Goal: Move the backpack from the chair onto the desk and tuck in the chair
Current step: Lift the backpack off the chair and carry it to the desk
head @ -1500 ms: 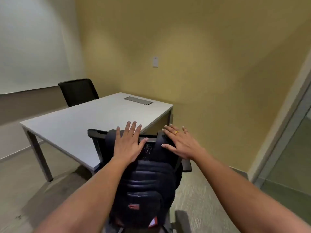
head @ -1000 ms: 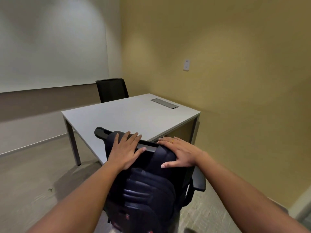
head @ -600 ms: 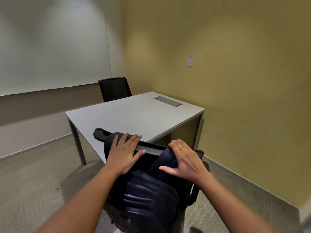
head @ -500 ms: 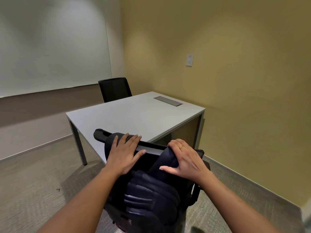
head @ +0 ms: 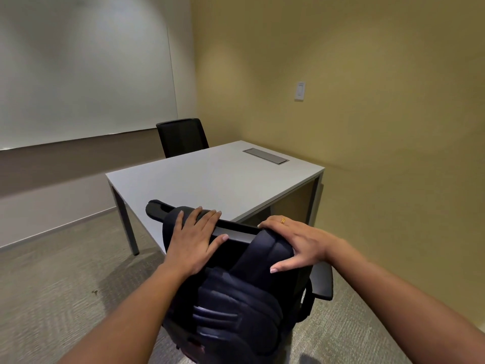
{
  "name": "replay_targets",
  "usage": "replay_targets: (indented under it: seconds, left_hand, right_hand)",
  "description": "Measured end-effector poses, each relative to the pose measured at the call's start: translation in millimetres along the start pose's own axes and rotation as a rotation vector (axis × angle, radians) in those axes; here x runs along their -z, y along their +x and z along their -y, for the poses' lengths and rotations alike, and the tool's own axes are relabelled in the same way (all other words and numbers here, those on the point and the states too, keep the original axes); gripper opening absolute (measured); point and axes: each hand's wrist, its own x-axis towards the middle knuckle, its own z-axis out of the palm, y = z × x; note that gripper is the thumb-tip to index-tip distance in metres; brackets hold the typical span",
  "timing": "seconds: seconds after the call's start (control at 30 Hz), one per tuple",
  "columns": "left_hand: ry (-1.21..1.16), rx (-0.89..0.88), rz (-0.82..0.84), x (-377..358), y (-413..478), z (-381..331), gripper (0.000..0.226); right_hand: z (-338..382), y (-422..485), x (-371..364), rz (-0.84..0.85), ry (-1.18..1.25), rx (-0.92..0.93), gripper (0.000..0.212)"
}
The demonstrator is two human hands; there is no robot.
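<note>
A dark navy backpack (head: pixel 236 306) stands upright on the seat of a black office chair (head: pixel 321 282), leaning against the chair's backrest. My left hand (head: pixel 195 243) lies flat over the backpack's top left corner and the backrest's top edge, fingers spread. My right hand (head: pixel 296 243), with a gold ring, curls over the backpack's top right shoulder, thumb pressed against its side. The grey desk (head: pixel 210 179) stands just beyond the chair, its near edge close to the backrest. The chair's seat and base are hidden by the backpack.
A second black chair (head: pixel 181 136) sits at the desk's far side. A metal cable hatch (head: pixel 265 155) is set into the desk top. Yellow wall with a switch plate (head: pixel 300 91) on the right, whiteboard on the left, carpeted floor around.
The view swung left and steadied. My right hand shifted from lying flat on the backpack's top to curling over its right shoulder. My left hand kept its place.
</note>
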Motion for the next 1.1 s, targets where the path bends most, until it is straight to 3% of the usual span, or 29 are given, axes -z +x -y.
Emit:
replay_targets:
  seconds: [0.53, 1.1]
  left_hand:
    - [0.038, -0.011, 0.002, 4, -3, 3, 0.093]
    - [-0.03, -0.044, 0.011, 1, 4, 1, 0.063]
  right_hand:
    - [19, -11, -18, -0.418, -0.497, 0.011, 0.069]
    - [48, -32, -16, -0.442, -0.634, -0.23, 0.071]
